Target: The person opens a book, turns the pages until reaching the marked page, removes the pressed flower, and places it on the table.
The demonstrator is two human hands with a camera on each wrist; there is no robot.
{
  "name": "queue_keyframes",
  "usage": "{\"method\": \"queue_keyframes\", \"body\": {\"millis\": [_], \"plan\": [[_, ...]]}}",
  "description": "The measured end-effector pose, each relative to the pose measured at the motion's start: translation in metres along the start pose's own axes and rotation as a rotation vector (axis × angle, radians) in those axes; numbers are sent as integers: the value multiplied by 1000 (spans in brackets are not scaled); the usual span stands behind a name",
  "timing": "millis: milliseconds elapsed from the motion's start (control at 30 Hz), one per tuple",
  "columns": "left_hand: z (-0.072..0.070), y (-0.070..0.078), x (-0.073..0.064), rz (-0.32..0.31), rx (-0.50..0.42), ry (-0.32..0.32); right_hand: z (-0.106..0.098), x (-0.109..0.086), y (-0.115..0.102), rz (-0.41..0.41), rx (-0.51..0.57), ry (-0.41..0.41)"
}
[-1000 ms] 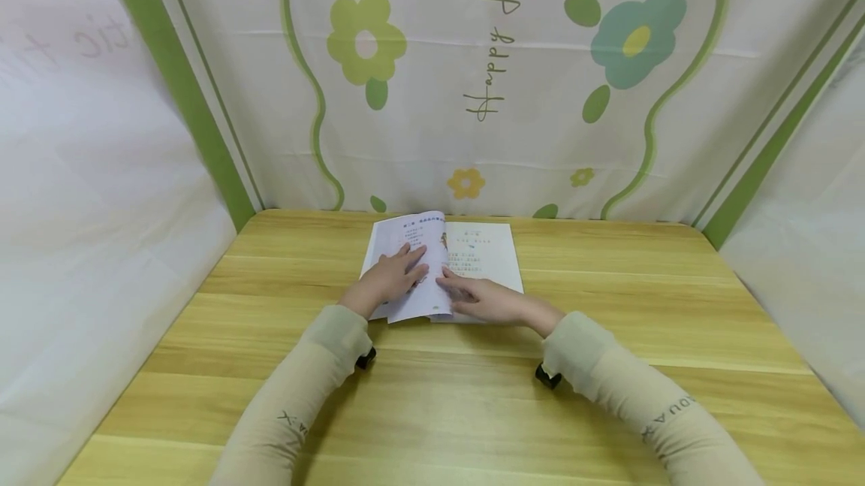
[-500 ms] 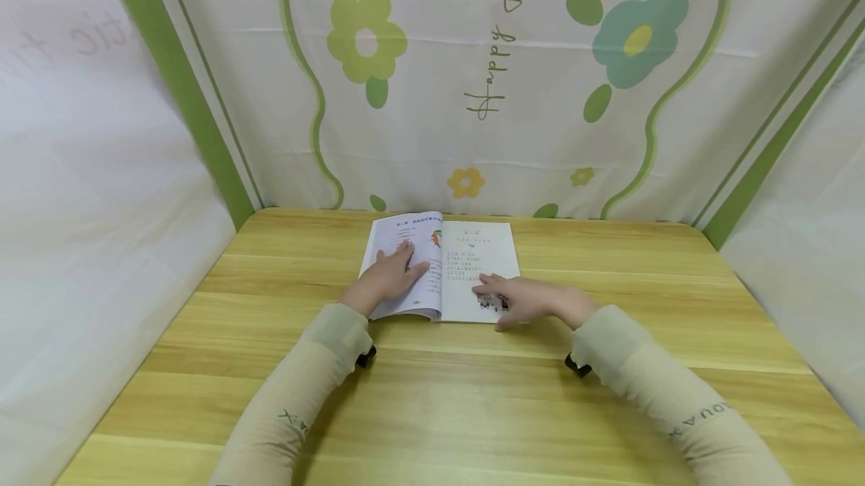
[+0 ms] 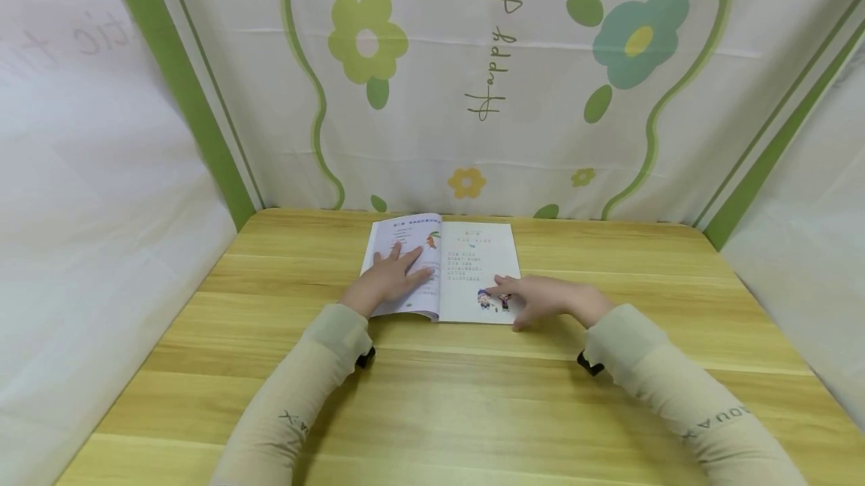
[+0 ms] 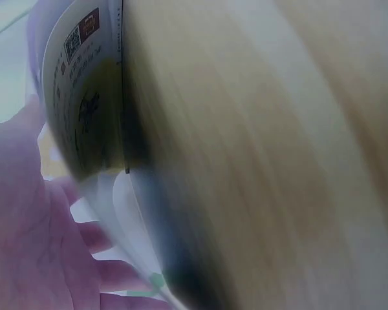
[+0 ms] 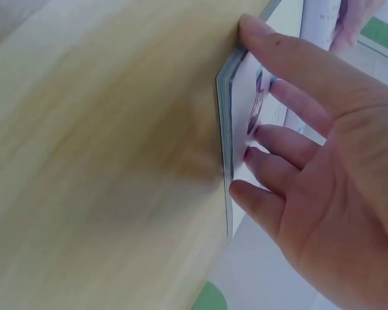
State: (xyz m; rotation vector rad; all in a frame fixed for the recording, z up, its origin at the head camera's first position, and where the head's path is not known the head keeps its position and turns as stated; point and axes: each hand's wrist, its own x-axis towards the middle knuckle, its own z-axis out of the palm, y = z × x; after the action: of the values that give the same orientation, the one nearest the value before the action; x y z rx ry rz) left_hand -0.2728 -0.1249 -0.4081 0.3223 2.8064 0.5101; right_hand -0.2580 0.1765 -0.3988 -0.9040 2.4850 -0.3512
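An open book [image 3: 462,298] lies on the wooden table, its left pages bowed up slightly along the lower edge. My left hand [image 3: 388,279] rests on the left page with its fingers spread. At the lower right corner of the right page is my right hand [image 3: 550,297], fingertips on the paper beside two small printed cartoon figures [image 3: 484,299]. In the right wrist view the thumb [image 5: 278,48] lies at the book's bottom edge, apart from the other fingers. The left wrist view shows the underside of a curved page [image 4: 84,97] beside the palm.
The wood-grain table [image 3: 466,403] spreads around the book toward the person. A white curtain [image 3: 419,133] printed with flowers and lettering hangs behind its far edge. White cloth [image 3: 101,208] also encloses the left and right sides.
A page raised at the middle has come down onto the left side. My right hand has moved from the fold to the right page's lower corner; the left hand stays on the left page.
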Motion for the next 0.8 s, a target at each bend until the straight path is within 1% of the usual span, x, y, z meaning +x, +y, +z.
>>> {"method": "queue_keyframes", "body": {"millis": [167,233,333,433,633,800], "plan": [[-1,-1,-3,-49,-14,-7,-4,-4,-1,0,-16,-4],[-1,-1,-3,-66,-27,-16,-6,-4,-1,10,-6,-11],[-3,-2,-4,-75,-41,-31,-8,-5,0,21,9,-17],[-4,-3,-3,-66,-54,-37,-9,-4,4,19,23,-23],[-4,-6,-1,-32,-77,-57,-10,-5,9,-10,4,-24],[-3,-6,1,-10,-82,-84,-9,-6,12,-35,-2,29]]}}
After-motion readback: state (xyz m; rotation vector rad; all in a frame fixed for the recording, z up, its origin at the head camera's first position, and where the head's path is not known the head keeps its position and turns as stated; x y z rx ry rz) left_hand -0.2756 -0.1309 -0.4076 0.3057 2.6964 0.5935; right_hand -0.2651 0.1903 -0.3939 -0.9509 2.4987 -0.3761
